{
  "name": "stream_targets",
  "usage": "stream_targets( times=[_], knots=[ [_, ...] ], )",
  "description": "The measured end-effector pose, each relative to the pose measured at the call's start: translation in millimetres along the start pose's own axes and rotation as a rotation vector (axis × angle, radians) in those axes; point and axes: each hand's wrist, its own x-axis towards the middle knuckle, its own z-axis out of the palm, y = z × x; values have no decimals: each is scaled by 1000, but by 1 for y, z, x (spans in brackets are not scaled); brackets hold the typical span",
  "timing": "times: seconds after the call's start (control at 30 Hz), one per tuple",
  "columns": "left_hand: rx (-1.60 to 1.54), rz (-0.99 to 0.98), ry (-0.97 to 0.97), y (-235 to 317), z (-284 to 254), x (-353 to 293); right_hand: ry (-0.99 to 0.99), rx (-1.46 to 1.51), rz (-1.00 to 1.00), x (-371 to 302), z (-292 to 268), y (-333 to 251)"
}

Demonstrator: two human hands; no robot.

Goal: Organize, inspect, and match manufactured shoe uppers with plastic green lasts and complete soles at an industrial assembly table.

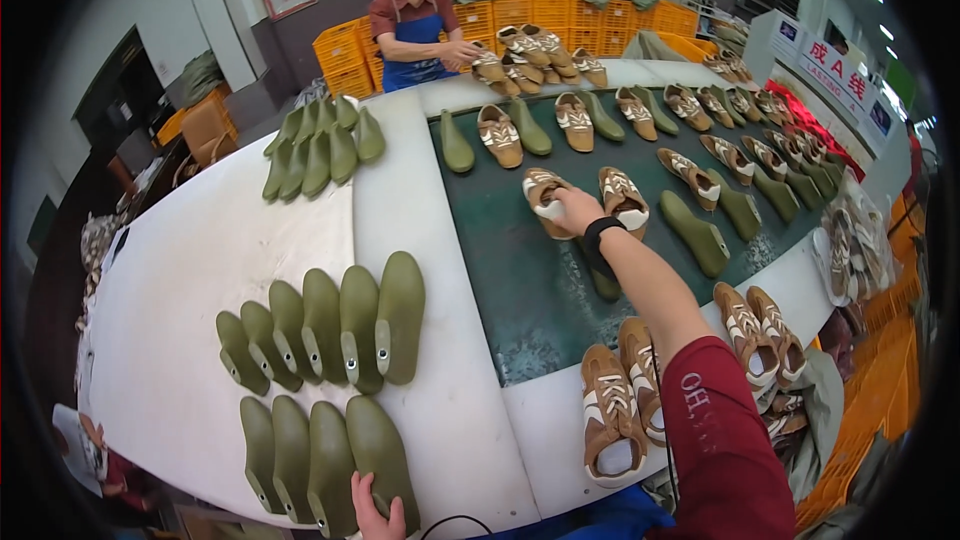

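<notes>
My right hand (576, 210) reaches over the dark green belt (520, 285) and grips a brown shoe (541, 186) with white stripes by its opening. Beside it stands a matching shoe (622, 190), and a green shoe last (603, 280) lies partly hidden under my forearm. At the lower edge, my left hand (378, 512) closes round the near end of a green shoe last (380, 445), the rightmost of the near row on the white table (440, 420). Its lower palm is cut off by the frame.
More lasts stand in a second row (320, 320) and a far-left cluster (330, 145). Shoes and lasts line the belt; brown shoes (612, 415) sit along its near edge. Across the table a person in a blue apron (412, 40) handles piled shoes (535, 50). Orange crates (345, 65) stand behind.
</notes>
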Motion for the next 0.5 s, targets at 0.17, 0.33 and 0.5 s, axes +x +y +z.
stream_targets(
  times=[0.17,0.33,0.5],
  knots=[
    [-55,-44,-15,-5,2,0,18,29,40,-17,1,28],
    [-392,-249,-7,-8,10,-2,68,-86,-108,-61,-67,60],
    [-621,-217,-82,-19,28,-6,68,247,-287,-182,-171,58]
  ],
)
